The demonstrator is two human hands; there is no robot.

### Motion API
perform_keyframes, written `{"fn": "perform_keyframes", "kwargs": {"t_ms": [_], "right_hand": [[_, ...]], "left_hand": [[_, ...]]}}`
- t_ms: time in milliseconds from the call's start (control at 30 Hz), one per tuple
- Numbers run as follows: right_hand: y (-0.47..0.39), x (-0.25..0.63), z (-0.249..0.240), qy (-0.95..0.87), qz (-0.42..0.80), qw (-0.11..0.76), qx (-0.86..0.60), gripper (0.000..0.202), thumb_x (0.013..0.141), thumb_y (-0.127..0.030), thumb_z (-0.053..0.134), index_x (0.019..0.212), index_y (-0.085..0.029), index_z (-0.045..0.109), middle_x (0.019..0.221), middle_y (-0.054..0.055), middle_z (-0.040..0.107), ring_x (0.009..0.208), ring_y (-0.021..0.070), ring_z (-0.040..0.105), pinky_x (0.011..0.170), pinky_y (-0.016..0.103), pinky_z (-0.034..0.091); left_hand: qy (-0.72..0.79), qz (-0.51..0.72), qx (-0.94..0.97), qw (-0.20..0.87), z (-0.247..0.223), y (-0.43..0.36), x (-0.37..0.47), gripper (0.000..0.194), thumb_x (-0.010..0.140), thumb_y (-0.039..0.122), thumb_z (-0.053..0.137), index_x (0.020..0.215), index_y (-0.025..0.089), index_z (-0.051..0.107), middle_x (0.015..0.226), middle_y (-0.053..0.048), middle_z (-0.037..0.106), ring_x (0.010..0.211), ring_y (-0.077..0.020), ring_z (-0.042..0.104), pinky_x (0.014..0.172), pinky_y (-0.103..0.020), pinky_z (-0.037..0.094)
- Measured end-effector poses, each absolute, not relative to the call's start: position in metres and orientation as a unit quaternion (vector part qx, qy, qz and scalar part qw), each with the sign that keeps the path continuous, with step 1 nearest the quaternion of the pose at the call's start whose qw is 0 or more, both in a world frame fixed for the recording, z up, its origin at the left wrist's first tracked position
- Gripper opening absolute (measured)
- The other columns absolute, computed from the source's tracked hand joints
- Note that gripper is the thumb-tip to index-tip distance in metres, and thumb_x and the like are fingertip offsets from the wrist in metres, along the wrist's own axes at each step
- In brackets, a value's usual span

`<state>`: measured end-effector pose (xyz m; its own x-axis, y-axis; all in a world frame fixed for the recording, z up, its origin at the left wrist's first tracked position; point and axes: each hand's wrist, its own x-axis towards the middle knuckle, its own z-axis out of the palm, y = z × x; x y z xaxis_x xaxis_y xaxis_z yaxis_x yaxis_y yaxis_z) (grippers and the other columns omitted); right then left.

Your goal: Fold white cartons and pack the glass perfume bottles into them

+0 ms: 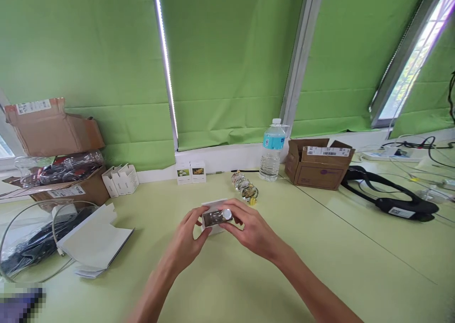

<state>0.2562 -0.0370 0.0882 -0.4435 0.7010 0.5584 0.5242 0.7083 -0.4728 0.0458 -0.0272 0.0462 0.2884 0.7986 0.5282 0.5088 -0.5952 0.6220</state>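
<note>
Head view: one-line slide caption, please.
Left hand and right hand hold a small silver-topped item at a pale green table, water bottle and brown carton beyond.

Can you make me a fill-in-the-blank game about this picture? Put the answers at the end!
1. The left hand and right hand hold a small box; the round piece at its right end is coloured ____.
2. The blinds behind the table are coloured ____.
3. The water bottle has a ____ label.
4. The cardboard box beside the bottle stands on its ____ side, as you look.

Missing words: silver; green; blue; right.
</note>
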Motion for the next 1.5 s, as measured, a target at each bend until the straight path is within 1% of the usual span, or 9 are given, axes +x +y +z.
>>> {"fn": "perform_keyframes", "kwargs": {"t_ms": [67,133,467,733,1033,1167,1300,1400,1500], "right_hand": [[-0.039,0.255,0.089,-0.849,0.103,0.375,-0.357,0.027,0.091,-0.024,0.054,0.117,-0.027,0.055,0.118,0.006,0.06,0.099,0.0198,0.058,0.083,0.032,0.048],[-0.04,0.255,0.089,-0.851,0.103,0.365,-0.362,0.027,0.09,-0.024,0.056,0.116,-0.028,0.054,0.117,0.005,0.061,0.104,0.0204,0.057,0.086,0.033,0.047],[-0.037,0.253,0.081,-0.864,0.073,0.325,-0.379,0.022,0.09,-0.028,0.056,0.112,-0.025,0.06,0.111,0.007,0.06,0.105,0.0218,0.055,0.086,0.035,0.048],[-0.039,0.25,0.08,-0.88,0.006,0.288,-0.377,0.021,0.091,-0.03,0.056,0.11,-0.024,0.064,0.104,0.005,0.067,0.102,0.0232,0.057,0.086,0.037,0.047],[-0.041,0.241,0.068,-0.878,-0.06,0.232,-0.415,0.023,0.092,-0.036,0.052,0.102,-0.02,0.065,0.096,0.009,0.069,0.101,0.028,0.056,0.085,0.043,0.046],[-0.042,0.244,0.071,-0.878,-0.034,0.256,-0.403,0.023,0.094,-0.034,0.05,0.109,-0.022,0.064,0.1,0.007,0.069,0.102,0.026,0.057,0.087,0.042,0.047],[-0.043,0.252,0.084,-0.859,0.024,0.337,-0.385,0.024,0.094,-0.027,0.051,0.115,-0.026,0.061,0.108,0.005,0.066,0.102,0.0221,0.058,0.087,0.037,0.048],[-0.044,0.257,0.091,-0.836,0.081,0.383,-0.384,0.025,0.091,-0.023,0.054,0.115,-0.027,0.06,0.111,0.004,0.065,0.099,0.0198,0.06,0.086,0.034,0.049],[-0.044,0.257,0.092,-0.827,0.124,0.384,-0.391,0.023,0.088,-0.024,0.059,0.111,-0.026,0.062,0.107,0.003,0.067,0.093,0.0187,0.063,0.083,0.031,0.05]], "left_hand": [[0.42,0.425,0.784,0.17,0.045,-0.028,0.046,0.042,0.086,0.024,0.058,0.126,0.029,0.049,0.123,-0.006,0.06,0.086,-0.0163,0.063,0.084,-0.036,0.054],[0.419,0.422,0.786,0.167,0.044,-0.028,0.047,0.042,0.086,0.023,0.057,0.127,0.03,0.049,0.121,-0.006,0.061,0.085,-0.0162,0.063,0.083,-0.036,0.055],[0.414,0.421,0.792,0.152,0.041,-0.03,0.051,0.042,0.086,0.02,0.056,0.126,0.031,0.05,0.118,-0.005,0.062,0.087,-0.016,0.063,0.08,-0.033,0.055],[0.407,0.421,0.798,0.147,0.042,-0.031,0.053,0.044,0.085,0.015,0.056,0.127,0.03,0.049,0.118,-0.006,0.062,0.087,-0.0166,0.063,0.079,-0.033,0.055],[0.388,0.403,0.818,0.133,0.036,-0.032,0.054,0.054,0.081,0.004,0.05,0.128,0.032,0.048,0.123,-0.005,0.059,0.099,-0.0186,0.06,0.085,-0.034,0.053],[0.388,0.397,0.82,0.137,0.039,-0.031,0.052,0.047,0.087,0.01,0.049,0.128,0.032,0.048,0.122,-0.006,0.058,0.1,-0.0191,0.059,0.085,-0.035,0.052],[0.409,0.426,0.79,0.165,0.037,-0.028,0.051,0.034,0.09,0.019,0.051,0.123,0.03,0.048,0.12,-0.006,0.059,0.093,-0.017,0.062,0.083,-0.035,0.053],[0.425,0.461,0.757,0.184,0.033,-0.025,0.051,0.033,0.089,0.022,0.055,0.12,0.027,0.045,0.119,-0.005,0.058,0.094,-0.0166,0.063,0.083,-0.035,0.054],[0.427,0.488,0.736,0.193,0.032,-0.023,0.051,0.028,0.088,0.022,0.056,0.113,0.025,0.045,0.114,-0.005,0.059,0.094,-0.0163,0.064,0.082,-0.034,0.054]]}}
